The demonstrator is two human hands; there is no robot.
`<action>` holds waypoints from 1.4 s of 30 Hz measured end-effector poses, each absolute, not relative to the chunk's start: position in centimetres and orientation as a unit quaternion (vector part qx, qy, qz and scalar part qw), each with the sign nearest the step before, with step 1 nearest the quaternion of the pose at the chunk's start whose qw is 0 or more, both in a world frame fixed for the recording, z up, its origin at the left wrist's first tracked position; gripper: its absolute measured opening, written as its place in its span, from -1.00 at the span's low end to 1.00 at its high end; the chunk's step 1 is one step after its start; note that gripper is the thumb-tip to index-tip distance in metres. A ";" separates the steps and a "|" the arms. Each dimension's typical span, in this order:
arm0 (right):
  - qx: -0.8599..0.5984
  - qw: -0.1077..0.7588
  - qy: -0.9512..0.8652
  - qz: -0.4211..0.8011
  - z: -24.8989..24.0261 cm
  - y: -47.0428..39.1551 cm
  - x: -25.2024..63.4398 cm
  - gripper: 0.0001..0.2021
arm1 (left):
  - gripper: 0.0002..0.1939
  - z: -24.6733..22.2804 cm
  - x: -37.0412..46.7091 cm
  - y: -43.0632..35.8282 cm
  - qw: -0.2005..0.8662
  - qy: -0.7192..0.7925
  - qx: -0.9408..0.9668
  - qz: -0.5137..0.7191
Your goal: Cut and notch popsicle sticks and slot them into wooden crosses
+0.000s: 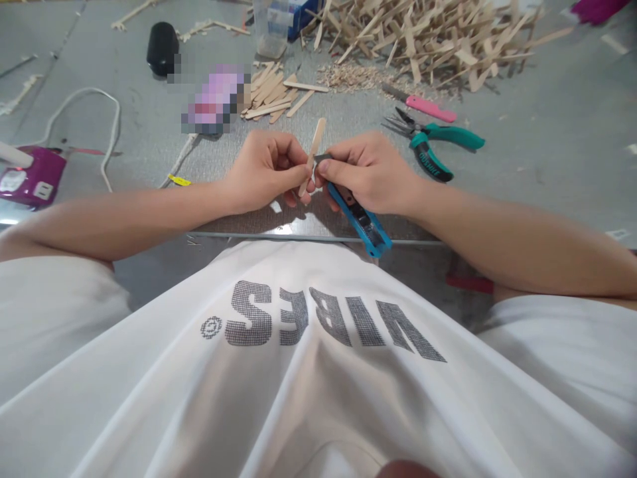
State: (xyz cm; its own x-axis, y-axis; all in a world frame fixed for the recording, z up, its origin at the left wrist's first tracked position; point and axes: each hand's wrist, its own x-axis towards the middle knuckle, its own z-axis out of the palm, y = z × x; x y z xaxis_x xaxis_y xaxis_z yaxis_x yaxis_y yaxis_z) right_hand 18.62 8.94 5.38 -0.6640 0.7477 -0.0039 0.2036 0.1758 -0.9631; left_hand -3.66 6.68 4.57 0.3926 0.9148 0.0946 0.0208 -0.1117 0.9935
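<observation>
My left hand is closed on a flat wooden craft stick, pinching it by its lower part so the rounded end points up and away. In my right hand is a blue utility knife; its body slants down toward the table's front edge. The knife's blade end lies against the stick, between the fingertips of both hands. My fingers partly hide the contact point and the stick's lower end.
Loose craft sticks lie beyond my left hand, beside a blurred phone. Farther back is a big heap of sticks with shavings. Pliers and a pink-handled knife lie at right, a purple device at left.
</observation>
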 end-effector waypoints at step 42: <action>-0.343 0.279 -0.754 0.485 4.9 8.3 18.3 -0.63 | -0.76 4.2 -3.4 5.9 0.501 0.404 0.642 0.416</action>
